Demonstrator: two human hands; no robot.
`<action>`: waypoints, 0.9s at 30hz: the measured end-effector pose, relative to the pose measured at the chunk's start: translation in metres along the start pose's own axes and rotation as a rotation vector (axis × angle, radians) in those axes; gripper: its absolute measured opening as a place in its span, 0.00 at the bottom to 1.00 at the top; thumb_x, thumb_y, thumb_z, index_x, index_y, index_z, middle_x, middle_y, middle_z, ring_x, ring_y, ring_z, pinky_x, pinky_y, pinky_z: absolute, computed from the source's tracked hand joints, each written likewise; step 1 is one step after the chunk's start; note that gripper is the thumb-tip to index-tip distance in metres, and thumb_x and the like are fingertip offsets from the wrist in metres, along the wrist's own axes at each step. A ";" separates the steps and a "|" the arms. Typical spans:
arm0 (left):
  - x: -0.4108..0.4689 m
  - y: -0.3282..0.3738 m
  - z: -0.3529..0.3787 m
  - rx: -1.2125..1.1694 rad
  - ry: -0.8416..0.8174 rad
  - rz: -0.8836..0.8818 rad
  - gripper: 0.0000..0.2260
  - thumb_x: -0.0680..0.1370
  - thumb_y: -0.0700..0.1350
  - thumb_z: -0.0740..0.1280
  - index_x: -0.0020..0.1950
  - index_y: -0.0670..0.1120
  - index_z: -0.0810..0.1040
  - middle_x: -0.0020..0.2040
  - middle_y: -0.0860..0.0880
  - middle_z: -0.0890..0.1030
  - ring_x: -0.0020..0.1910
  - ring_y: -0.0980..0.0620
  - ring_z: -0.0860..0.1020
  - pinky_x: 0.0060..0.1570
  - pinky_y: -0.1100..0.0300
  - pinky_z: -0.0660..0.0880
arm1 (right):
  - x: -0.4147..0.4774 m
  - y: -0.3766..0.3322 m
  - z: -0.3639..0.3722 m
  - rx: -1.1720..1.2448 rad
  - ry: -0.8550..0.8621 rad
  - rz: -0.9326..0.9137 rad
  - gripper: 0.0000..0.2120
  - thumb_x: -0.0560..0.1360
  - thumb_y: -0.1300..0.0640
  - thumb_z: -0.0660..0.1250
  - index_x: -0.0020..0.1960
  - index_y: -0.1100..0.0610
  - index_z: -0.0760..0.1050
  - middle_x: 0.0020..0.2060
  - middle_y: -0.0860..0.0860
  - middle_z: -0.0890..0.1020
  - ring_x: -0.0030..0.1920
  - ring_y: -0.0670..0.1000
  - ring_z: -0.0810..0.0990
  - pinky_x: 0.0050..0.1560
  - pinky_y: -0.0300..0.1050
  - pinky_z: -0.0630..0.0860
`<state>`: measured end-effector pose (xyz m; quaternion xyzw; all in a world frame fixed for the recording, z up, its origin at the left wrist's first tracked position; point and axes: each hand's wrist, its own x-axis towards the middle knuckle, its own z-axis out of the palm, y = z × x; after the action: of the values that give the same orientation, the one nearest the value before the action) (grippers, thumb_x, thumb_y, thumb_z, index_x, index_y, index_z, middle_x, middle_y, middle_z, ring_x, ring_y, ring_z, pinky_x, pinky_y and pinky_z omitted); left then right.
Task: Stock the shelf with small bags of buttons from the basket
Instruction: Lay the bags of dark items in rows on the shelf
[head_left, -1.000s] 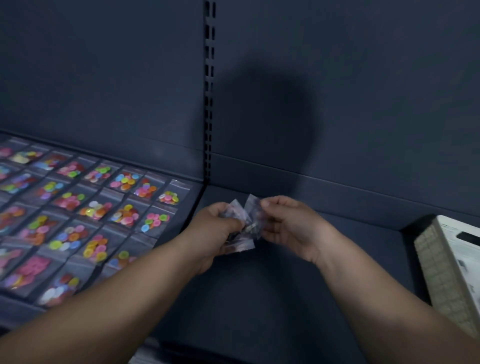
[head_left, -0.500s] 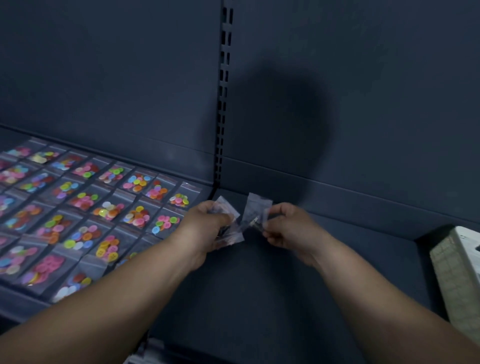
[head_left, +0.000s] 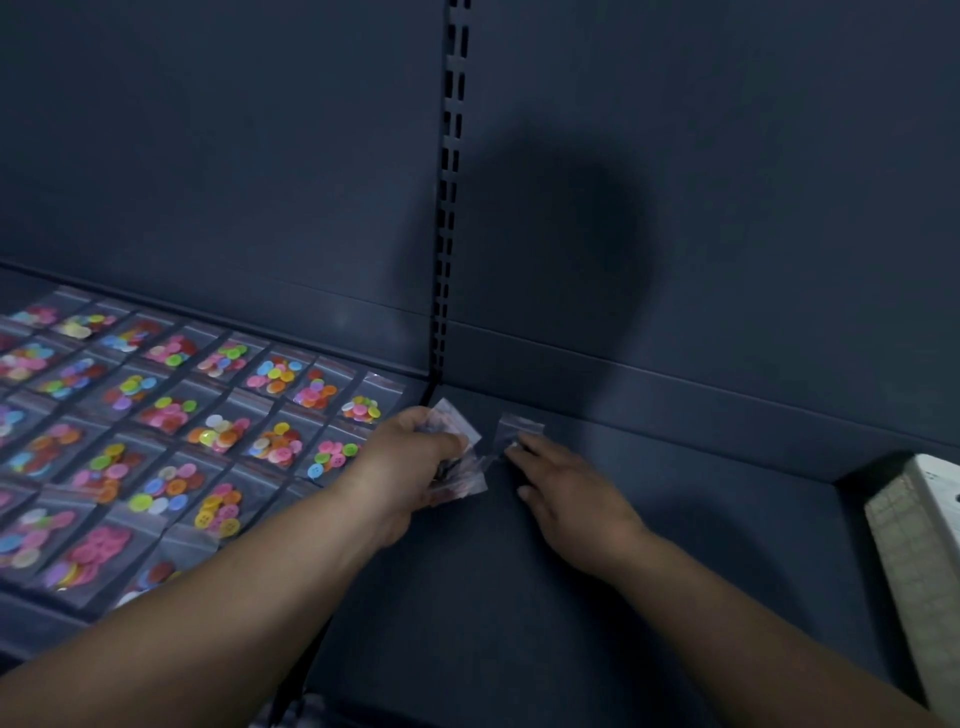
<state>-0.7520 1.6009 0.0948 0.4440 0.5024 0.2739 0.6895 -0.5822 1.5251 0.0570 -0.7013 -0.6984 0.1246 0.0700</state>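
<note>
My left hand (head_left: 410, 462) grips a small bunch of clear button bags (head_left: 460, 457) just above the dark shelf (head_left: 649, 545), near the slotted upright. A single clear bag (head_left: 519, 431) lies flat at the back left of the right shelf section. My right hand (head_left: 566, 493) rests on the shelf with straight fingers, its fingertips touching that bag's lower edge. The basket is out of view.
Rows of clear bags with coloured buttons (head_left: 171, 436) cover the left shelf section. A slotted upright (head_left: 448, 208) divides the back panels. A pale boxed item with a grid pattern (head_left: 919, 561) stands at the right edge.
My right hand drew one bag away from the bunch, laid it on the shelf and straightened its fingers. The left hand kept hold of the bunch.
</note>
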 end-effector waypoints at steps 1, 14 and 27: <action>0.000 0.000 0.000 -0.001 0.004 0.002 0.05 0.76 0.35 0.66 0.48 0.44 0.77 0.43 0.44 0.82 0.39 0.48 0.80 0.38 0.56 0.78 | 0.003 0.001 -0.001 0.001 -0.004 -0.010 0.24 0.81 0.53 0.55 0.76 0.52 0.56 0.76 0.47 0.55 0.75 0.48 0.52 0.74 0.42 0.51; 0.000 0.007 0.008 -0.075 -0.057 -0.038 0.06 0.77 0.35 0.62 0.52 0.42 0.75 0.47 0.39 0.80 0.42 0.45 0.79 0.41 0.52 0.79 | 0.013 0.010 -0.002 0.032 0.016 -0.021 0.23 0.80 0.55 0.56 0.75 0.52 0.59 0.76 0.48 0.57 0.75 0.48 0.54 0.74 0.41 0.52; -0.012 0.004 0.028 0.025 -0.168 0.042 0.12 0.77 0.31 0.61 0.56 0.45 0.75 0.50 0.42 0.80 0.47 0.45 0.80 0.47 0.49 0.79 | 0.004 -0.020 -0.033 1.195 0.170 0.237 0.04 0.74 0.59 0.69 0.40 0.55 0.77 0.34 0.49 0.80 0.37 0.46 0.77 0.41 0.41 0.75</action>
<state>-0.7297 1.5835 0.1064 0.4844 0.4366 0.2440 0.7178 -0.5927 1.5322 0.0934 -0.6211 -0.4172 0.4452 0.4920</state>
